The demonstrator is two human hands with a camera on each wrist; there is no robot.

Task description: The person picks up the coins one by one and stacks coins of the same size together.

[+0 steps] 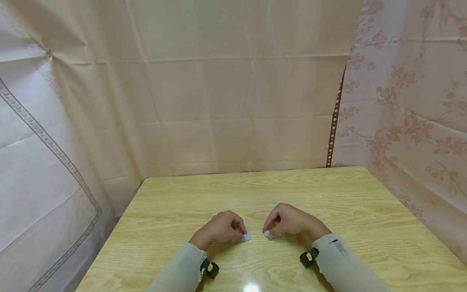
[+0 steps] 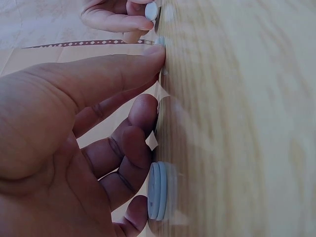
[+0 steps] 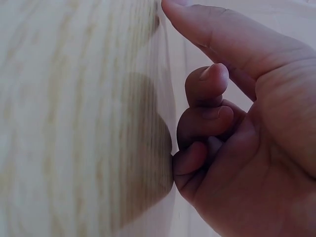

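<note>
Near the middle of the table, my left hand [image 1: 223,228] pinches a small whitish disc [image 1: 247,237] at its thumb and fingertip, close to the wood. Facing it, my right hand [image 1: 292,221] holds another small disc [image 1: 266,233] between thumb and forefinger; the left wrist view shows this disc [image 2: 151,11] tilted up on edge. Below the left little finger in that view lies a stack of pale discs [image 2: 158,191], flat on the table. In the right wrist view the right hand [image 3: 247,113] has its other fingers curled, with the disc out of sight.
A further small disc [image 1: 273,201] lies on the wooden table [image 1: 175,202] beyond the right hand. Beige curtain [image 1: 233,101] hangs behind the table, with patterned cloth [image 1: 412,113] on the right and pale cloth [image 1: 43,170] on the left.
</note>
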